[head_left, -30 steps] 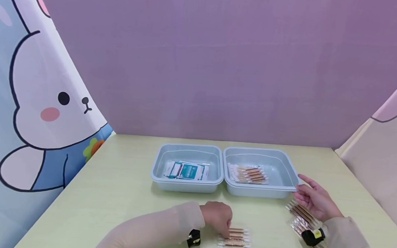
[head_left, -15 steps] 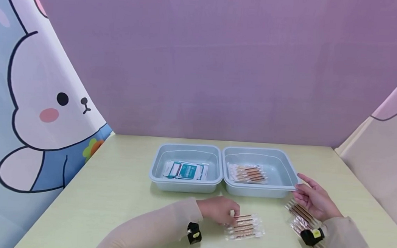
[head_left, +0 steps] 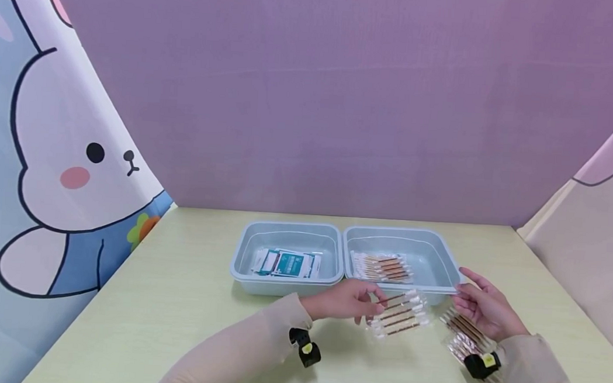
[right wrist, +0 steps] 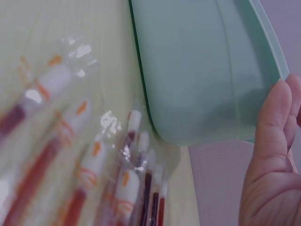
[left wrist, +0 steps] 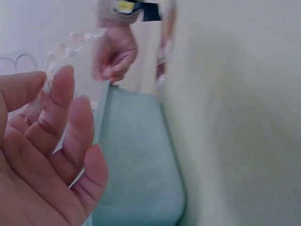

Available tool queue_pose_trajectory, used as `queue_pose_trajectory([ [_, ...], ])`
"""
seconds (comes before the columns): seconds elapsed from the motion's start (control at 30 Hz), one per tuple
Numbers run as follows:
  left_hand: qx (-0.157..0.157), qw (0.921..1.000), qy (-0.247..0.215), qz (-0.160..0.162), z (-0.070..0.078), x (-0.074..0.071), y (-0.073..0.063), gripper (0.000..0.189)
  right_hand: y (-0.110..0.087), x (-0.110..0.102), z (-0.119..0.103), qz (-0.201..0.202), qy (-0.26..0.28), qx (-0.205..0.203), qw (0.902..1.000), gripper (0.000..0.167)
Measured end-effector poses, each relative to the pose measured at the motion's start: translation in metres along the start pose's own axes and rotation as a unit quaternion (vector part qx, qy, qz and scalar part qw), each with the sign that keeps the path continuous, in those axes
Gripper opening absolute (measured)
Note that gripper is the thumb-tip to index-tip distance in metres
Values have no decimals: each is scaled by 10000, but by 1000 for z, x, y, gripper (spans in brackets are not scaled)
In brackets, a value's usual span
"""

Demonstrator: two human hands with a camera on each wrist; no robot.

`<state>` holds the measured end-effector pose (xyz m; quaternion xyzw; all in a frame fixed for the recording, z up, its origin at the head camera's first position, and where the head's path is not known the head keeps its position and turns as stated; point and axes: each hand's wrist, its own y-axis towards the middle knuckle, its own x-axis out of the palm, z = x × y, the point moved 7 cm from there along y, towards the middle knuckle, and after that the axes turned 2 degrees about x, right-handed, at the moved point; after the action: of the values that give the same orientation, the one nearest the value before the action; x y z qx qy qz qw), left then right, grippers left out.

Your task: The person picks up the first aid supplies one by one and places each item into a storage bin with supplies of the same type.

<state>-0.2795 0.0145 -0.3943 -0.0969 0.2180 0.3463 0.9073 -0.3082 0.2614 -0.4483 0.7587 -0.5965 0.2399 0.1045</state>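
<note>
In the head view my left hand (head_left: 349, 299) pinches the edge of a clear packet of cotton swabs (head_left: 399, 314) with brown sticks and white tips. The packet is raised in front of the right-hand light-blue plastic basin (head_left: 427, 290) and overlaps its front wall. My right hand (head_left: 489, 308) grips that basin's right front corner; the right wrist view has thumb and fingers (right wrist: 275, 106) at the rim. Inside the basin lie other swab packets (head_left: 383, 269). More packets (head_left: 466, 330) rest on the table below my right hand, partly hidden by the wrist.
A second light-blue basin (head_left: 286, 287) stands directly left of the first and contains teal-and-white packets (head_left: 288, 263). Both basins stand on a pale yellow-green table (head_left: 173, 300), with a purple backdrop (head_left: 312, 98) behind it. Black cameras are strapped on both wrists.
My left hand has taken the swab packet from the table and moved it up, forward and to the right toward the right-hand basin. My right hand has stayed at the basin's corner.
</note>
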Motion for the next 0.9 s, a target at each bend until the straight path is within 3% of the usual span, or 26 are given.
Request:
queue_pose_trajectory([
  [0.27,-342,9977,-370,449,4,-22,6,23,0,-1,1,-64,70,-20,10000,37],
  [0.5,-348,9961,-128,803,5,-36,18,20,0,-2,0,69,21,48,10000,36],
  [0.9,-834,9853,53,1487,-1,-53,33,18,0,0,0,80,-37,44,10000,37],
])
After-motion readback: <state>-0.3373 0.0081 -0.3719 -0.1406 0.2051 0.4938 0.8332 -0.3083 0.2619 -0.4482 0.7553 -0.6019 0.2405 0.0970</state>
